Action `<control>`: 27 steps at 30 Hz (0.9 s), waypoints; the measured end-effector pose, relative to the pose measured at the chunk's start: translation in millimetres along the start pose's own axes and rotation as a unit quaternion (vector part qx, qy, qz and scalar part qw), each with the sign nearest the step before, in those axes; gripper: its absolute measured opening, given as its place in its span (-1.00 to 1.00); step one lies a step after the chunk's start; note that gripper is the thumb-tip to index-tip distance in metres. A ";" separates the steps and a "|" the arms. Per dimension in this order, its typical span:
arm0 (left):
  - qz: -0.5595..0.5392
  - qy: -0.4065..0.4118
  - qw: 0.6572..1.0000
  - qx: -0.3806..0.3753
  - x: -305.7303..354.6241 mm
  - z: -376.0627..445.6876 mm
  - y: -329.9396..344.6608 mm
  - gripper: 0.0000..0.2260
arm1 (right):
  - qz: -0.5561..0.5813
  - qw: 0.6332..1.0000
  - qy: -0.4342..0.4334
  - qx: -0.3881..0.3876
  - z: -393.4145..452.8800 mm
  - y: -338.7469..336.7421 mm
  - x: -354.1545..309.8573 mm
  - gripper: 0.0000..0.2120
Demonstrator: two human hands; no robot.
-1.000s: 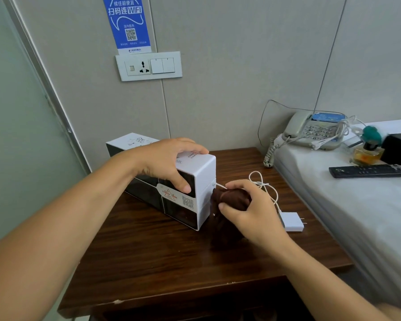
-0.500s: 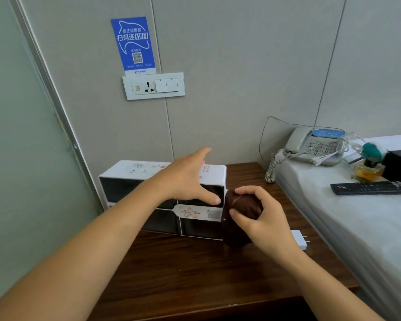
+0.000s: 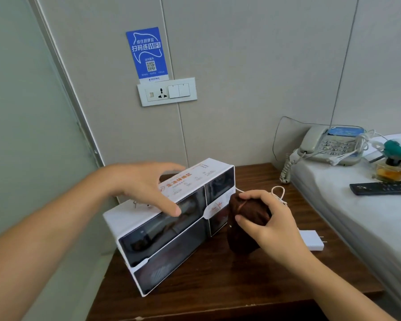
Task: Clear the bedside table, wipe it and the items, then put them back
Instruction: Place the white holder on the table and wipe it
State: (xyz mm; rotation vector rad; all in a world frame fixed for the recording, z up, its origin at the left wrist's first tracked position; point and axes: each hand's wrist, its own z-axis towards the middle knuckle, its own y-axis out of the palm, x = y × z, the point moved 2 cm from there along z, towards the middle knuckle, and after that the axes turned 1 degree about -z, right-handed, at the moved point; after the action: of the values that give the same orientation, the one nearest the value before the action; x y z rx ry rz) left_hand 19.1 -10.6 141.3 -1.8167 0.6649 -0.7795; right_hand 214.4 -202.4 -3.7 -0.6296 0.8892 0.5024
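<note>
Your left hand (image 3: pixel 146 184) rests with fingers spread and relaxed on top of the white box (image 3: pixel 171 225), thumb down over its dark front panel. The box stands on the bedside table (image 3: pixel 218 288), angled toward its left edge. Just right of the box, your right hand (image 3: pixel 271 223) grips a bunched dark brown cloth (image 3: pixel 245 218), which seems to touch the box's end. A white charger (image 3: pixel 311 240) lies farther right of the box, its cord (image 3: pixel 278 193) looping behind your fingers.
</note>
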 end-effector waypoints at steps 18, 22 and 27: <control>0.064 -0.108 0.968 0.217 38.4 27.0 14.6 -0.32 | 0.024 0.998 -0.055 -0.008 -19.0 15.1 -34.0 -0.57; 0.055 -0.102 0.971 0.211 59.3 39.2 15.7 -0.42 | 0.024 0.997 -0.063 0.024 -20.4 5.2 -37.1 -0.56; 0.142 0.062 0.985 0.076 35.1 15.4 3.4 -0.16 | -0.001 0.996 -0.079 0.045 -27.0 -11.6 -32.6 -0.52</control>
State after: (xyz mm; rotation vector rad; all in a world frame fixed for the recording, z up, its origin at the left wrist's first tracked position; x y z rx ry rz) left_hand 53.0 -28.7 141.0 -1.5028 0.8982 -0.7333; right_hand 189.4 -233.9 13.9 -0.5019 0.7562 0.5004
